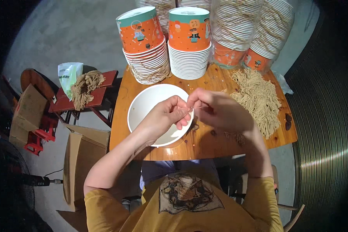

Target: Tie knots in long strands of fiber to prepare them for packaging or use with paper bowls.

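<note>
While pinched together over the near rim of the white paper bucket (pixel 149 101), left hand (pixel 167 116) and right hand (pixel 216 109) meet fingertip to fingertip on a thin string handle (pixel 192 106), barely visible as a pale line between them. Both hands closed in a fine pinch, remaining fingers curled; exact grip on the cord too small to tell.

Bucket lying open-mouth up on the wooden counter (pixel 205 145), nothing visible inside, white interior bare. Probably light and thin-walled, easily dented if squeezed; best held by the rolled rim rather than the side. Cord likely soft, limp and light, prone to slipping from dry fingers, so best taken near its end with thumb and forefinger.

Beyond the bucket, two stacks of orange printed buckets (pixel 164 46), nested upside down, with some string looped round the base of the left stack. To the right of those, more nested stacks wrapped in clear plastic (pixel 251 33), strings showing through the wrap. Right of the white bucket, a loose heap of tan strings (pixel 259 98) spread on the counter, a few strays near the right wrist.

Left of the bucket, off the counter, a red stool (pixel 102 92) carrying another bundle of strings (pixel 83 87) and a green-white bag (pixel 67 75). Below that, an open cardboard box (pixel 79 162) on the floor.
</note>
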A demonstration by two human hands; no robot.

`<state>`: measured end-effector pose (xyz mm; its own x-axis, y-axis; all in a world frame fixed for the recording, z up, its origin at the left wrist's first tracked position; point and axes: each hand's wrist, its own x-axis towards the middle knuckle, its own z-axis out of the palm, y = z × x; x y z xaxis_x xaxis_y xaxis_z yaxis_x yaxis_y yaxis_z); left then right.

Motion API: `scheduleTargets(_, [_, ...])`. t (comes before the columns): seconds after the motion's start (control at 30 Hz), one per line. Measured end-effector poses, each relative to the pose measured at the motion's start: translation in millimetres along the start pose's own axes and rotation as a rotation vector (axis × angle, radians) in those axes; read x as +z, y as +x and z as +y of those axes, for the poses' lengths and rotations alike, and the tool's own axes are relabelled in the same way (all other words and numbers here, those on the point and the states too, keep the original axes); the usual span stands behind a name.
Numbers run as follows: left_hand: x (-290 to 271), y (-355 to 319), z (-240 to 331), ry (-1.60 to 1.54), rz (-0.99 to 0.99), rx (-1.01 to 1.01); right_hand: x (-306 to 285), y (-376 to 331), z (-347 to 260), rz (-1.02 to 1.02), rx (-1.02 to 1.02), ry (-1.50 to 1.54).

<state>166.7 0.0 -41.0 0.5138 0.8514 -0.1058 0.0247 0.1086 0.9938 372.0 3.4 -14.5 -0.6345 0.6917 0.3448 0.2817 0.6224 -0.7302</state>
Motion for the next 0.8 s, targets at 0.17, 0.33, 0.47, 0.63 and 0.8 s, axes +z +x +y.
scheduleTargets(0.17, [1.6,2.6,-1.2,0.018,0.077,-0.022,-11.7,7.4,-17.5,-0.078,0.075,0.073])
scheduleTargets(0.33, [-9.1,-8.6,-3.2,-0.056,0.071,-0.031,25.5,24.0,-22.4,-0.247,-0.022,0.334])
scheduleTargets(0.47, [-5.0,-16.9,4.1,-0.139,0.052,0.016,40.7,29.0,-21.5,-0.151,-0.226,0.232])
scheduleTargets(0.63, [-1.5,-0.7,-0.9,-0.052,0.132,-0.062,14.8,34.7,-10.3,-0.131,0.087,0.372])
scheduleTargets(0.8, [4.5,11.0,-1.4,-0.028,-0.016,-0.051,-4.8,31.5,4.2,-0.091,0.017,0.239])
